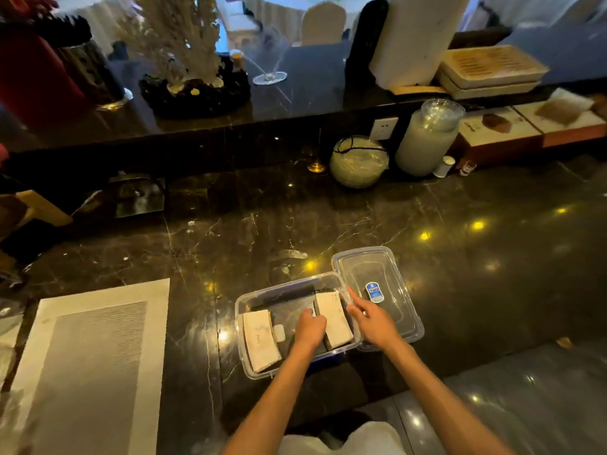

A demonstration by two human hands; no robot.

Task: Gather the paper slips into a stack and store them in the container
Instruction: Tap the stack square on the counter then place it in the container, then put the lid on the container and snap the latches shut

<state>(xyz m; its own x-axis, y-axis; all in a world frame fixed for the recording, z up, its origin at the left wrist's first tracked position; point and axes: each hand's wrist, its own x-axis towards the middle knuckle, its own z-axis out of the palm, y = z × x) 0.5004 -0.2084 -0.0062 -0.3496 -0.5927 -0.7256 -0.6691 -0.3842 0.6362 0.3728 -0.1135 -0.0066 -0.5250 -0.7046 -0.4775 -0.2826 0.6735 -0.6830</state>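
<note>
A clear plastic container [249,298] stands on the dark marble counter near its front edge. Inside lie two stacks of pale paper slips: one [261,339] at the left end, another [335,318] at the right end. My left hand [309,328] reaches into the container and rests against the left side of the right stack, fingers curled on its edge. My right hand [372,320] hovers over the container's right rim beside the same stack, fingers apart. The clear lid [391,267] lies just to the right, a blue label on it.
A grey and white placemat [88,362] lies at the left. At the back stand a glass bowl [358,161], a stack of clear cups [427,139], small bottles and boxes. A raised ledge behind holds a vase and trays.
</note>
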